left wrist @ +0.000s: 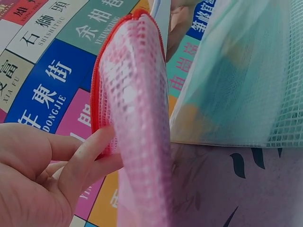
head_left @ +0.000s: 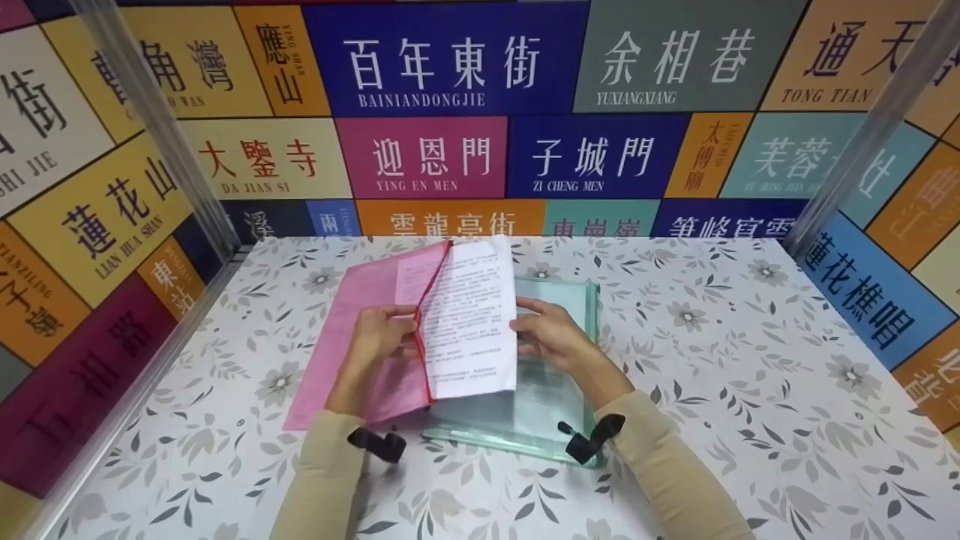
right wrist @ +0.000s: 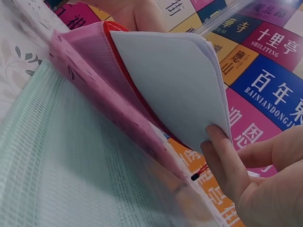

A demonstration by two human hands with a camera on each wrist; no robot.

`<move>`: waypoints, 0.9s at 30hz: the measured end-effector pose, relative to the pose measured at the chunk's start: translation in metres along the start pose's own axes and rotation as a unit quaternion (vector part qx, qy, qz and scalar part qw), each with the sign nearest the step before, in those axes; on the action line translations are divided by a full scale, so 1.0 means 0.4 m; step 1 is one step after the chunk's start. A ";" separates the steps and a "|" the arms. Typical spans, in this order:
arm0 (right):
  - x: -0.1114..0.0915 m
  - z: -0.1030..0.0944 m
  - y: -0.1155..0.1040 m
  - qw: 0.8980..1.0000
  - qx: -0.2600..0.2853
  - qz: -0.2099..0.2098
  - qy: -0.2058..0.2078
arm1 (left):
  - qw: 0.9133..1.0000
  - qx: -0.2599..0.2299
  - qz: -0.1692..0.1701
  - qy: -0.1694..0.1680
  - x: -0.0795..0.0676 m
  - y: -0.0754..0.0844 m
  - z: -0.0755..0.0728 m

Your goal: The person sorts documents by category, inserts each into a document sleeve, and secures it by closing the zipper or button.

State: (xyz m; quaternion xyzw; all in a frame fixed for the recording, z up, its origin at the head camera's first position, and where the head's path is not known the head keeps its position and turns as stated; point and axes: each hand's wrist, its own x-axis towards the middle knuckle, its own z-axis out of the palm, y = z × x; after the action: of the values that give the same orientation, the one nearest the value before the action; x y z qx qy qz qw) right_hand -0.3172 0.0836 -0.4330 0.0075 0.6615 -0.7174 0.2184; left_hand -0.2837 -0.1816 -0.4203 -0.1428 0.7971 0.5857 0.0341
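Observation:
A pink mesh zipper pouch (head_left: pixel 337 337) with a red zipper edge is held above the table, its mouth toward the right. My left hand (head_left: pixel 381 334) pinches the pouch at that red edge; in the left wrist view its fingers (left wrist: pixel 90 151) grip the mesh beside the zipper. Printed white paper sheets (head_left: pixel 472 322) stick partly out of the mouth. Their right edge is pinched between the thumb and fingers of my right hand (head_left: pixel 553 334), which the right wrist view shows at a corner of the sheets (right wrist: pixel 180 85). How far the paper reaches inside is hidden.
A pale green mesh zipper pouch (head_left: pixel 555 397) lies flat on the floral-patterned table (head_left: pixel 712 420), partly beneath the paper and pink pouch. Upright panels with coloured street-name signs (head_left: pixel 442 60) stand behind and at both sides. A red zipper pull (right wrist: pixel 201 171) hangs near the right hand.

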 end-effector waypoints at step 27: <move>0.013 0.130 -0.003 1.000 -0.017 -0.020 0.012 | 1.000 -0.026 0.005 -0.014 -0.014 0.017 -0.003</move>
State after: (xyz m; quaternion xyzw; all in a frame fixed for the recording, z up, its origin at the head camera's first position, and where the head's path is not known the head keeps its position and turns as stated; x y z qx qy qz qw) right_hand -0.3080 0.0326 -0.4269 -0.0008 0.6763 -0.7101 0.1958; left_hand -0.2800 -0.1800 -0.4124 -0.1310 0.7819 0.6083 0.0389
